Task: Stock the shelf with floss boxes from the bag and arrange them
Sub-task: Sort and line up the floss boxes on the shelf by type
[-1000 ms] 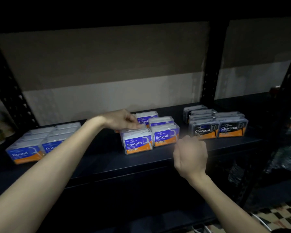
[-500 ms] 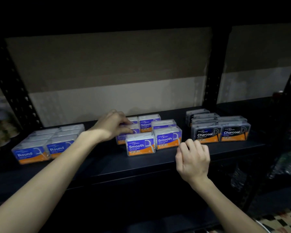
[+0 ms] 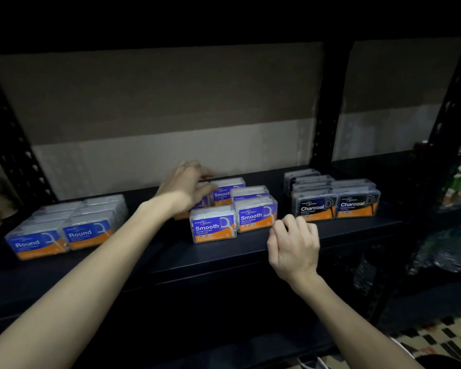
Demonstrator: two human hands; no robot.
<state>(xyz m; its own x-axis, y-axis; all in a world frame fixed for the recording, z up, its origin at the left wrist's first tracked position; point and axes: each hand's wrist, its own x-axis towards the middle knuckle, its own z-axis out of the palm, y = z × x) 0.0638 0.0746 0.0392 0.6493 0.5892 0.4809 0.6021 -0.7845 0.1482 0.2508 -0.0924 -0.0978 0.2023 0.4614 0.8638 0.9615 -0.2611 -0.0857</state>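
Floss boxes [image 3: 256,215] stand on the dark shelf [image 3: 224,258] sorted by kind, labels facing out so each sort reads from the front; the bag is not in view. Take the Smooth boxes [image 3: 213,226] in the middle as the mark. The Round boxes [image 3: 64,230] sit well apart to their left and the Charcoal boxes [image 3: 333,203] near on their right, both in tidy double rows. The Smooth boxes are looser, the front left one standing forward of its neighbour.

The left hand [image 3: 184,187] reaches over the back of this group, draped on a half-hidden box [image 3: 202,202], likely to square the row. Blur hides whether its fingers clasp the box or only press it. The right hand [image 3: 294,243] hovers just in front and to the right of the group, loosely curled and holding nothing, probably ready to steady the front.

Compared with half a second ago, the left hand sits farther back and the right hand has closed in on the front right box.
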